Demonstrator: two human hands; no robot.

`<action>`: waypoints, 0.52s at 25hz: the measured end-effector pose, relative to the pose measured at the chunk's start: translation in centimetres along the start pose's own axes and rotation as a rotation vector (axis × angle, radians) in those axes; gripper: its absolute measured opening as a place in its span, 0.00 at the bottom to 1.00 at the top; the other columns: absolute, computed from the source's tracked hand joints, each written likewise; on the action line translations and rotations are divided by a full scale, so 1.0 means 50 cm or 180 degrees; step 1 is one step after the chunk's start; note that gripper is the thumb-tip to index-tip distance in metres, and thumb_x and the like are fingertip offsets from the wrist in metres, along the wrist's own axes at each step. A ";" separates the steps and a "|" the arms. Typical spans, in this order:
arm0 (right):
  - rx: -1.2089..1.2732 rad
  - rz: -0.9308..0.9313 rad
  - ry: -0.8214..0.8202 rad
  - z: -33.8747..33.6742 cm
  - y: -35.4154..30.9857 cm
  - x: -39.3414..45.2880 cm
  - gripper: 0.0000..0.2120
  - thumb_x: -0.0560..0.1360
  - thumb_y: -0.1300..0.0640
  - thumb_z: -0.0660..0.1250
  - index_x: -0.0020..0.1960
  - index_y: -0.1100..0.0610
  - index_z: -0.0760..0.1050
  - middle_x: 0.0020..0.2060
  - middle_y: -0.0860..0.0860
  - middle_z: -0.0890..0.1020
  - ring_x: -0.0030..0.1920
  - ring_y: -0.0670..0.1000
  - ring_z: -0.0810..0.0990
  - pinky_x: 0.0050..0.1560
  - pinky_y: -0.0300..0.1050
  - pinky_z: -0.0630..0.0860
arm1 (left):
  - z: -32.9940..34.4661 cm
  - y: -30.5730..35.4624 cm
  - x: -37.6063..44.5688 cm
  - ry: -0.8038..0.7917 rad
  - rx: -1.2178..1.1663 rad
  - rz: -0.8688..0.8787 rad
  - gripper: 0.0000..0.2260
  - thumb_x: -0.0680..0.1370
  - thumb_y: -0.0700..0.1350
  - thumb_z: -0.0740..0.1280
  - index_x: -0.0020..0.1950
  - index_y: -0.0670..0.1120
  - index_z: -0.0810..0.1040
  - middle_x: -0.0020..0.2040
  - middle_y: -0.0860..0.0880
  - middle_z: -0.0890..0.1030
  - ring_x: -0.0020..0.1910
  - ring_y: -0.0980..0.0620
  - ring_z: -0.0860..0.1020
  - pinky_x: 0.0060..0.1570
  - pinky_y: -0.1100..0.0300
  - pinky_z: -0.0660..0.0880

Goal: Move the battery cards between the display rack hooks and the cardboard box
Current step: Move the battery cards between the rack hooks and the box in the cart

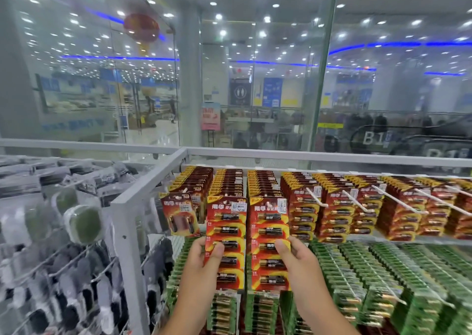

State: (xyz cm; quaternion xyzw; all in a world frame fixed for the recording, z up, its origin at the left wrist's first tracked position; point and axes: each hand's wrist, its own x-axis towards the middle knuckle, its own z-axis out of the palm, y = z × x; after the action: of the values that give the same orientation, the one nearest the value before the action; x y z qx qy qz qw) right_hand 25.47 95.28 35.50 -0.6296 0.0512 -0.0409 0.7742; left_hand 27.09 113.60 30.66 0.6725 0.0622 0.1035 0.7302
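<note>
Two stacks of tall red battery cards hang on the rack's front hooks. My left hand [204, 258] grips the left stack [226, 230] by its left edge, thumb on the front. My right hand [296, 255] grips the right stack [269, 222] by its right edge, thumb on the front. Both stacks still sit on their white hooks, whose tips show near the cards' tops. More red battery cards [339, 207] fill the hooks to the right, with bare white hook rods [356, 202] sticking out. No cardboard box is in view.
Green battery cards [370, 283] hang on the lower row. A smaller red card [181, 214] hangs to the left. A grey rack post [127, 232] divides this rack from one with dark and green items [84, 222]. A glass wall rises behind.
</note>
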 end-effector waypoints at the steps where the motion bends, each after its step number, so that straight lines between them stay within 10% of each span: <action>1: -0.0057 -0.0047 -0.0018 0.004 0.003 0.005 0.20 0.83 0.52 0.65 0.74 0.53 0.71 0.51 0.37 0.78 0.53 0.44 0.77 0.59 0.40 0.72 | 0.001 -0.004 0.006 -0.0010 -0.0081 -0.0016 0.08 0.82 0.55 0.68 0.59 0.55 0.76 0.51 0.54 0.88 0.48 0.52 0.87 0.48 0.50 0.84; 5: -0.0169 -0.0021 0.0111 0.005 0.017 0.022 0.22 0.83 0.52 0.65 0.76 0.56 0.70 0.45 0.34 0.74 0.45 0.38 0.73 0.50 0.36 0.72 | -0.001 -0.019 0.004 -0.0018 -0.0266 -0.0096 0.09 0.80 0.52 0.69 0.59 0.51 0.77 0.47 0.54 0.88 0.45 0.50 0.88 0.47 0.48 0.84; 9: -0.0251 -0.0093 0.0168 -0.002 0.039 0.047 0.26 0.83 0.51 0.66 0.79 0.55 0.67 0.70 0.48 0.76 0.71 0.52 0.73 0.71 0.51 0.69 | -0.009 -0.021 -0.002 0.0017 -0.0496 -0.0109 0.06 0.81 0.48 0.68 0.57 0.51 0.77 0.47 0.51 0.88 0.44 0.47 0.88 0.41 0.51 0.83; 13: -0.0314 -0.0114 0.0145 -0.005 0.054 0.072 0.29 0.83 0.50 0.66 0.81 0.55 0.63 0.77 0.50 0.70 0.77 0.54 0.67 0.75 0.53 0.65 | -0.006 -0.019 0.001 0.0074 -0.0463 -0.0068 0.06 0.81 0.50 0.68 0.58 0.53 0.77 0.48 0.51 0.88 0.45 0.47 0.88 0.40 0.52 0.83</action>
State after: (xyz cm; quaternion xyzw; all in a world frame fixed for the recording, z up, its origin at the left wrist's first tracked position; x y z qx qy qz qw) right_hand 28.98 95.12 32.73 -0.6667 0.0594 -0.0664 0.7399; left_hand 27.13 113.83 29.71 0.6157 0.0702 0.1077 0.7774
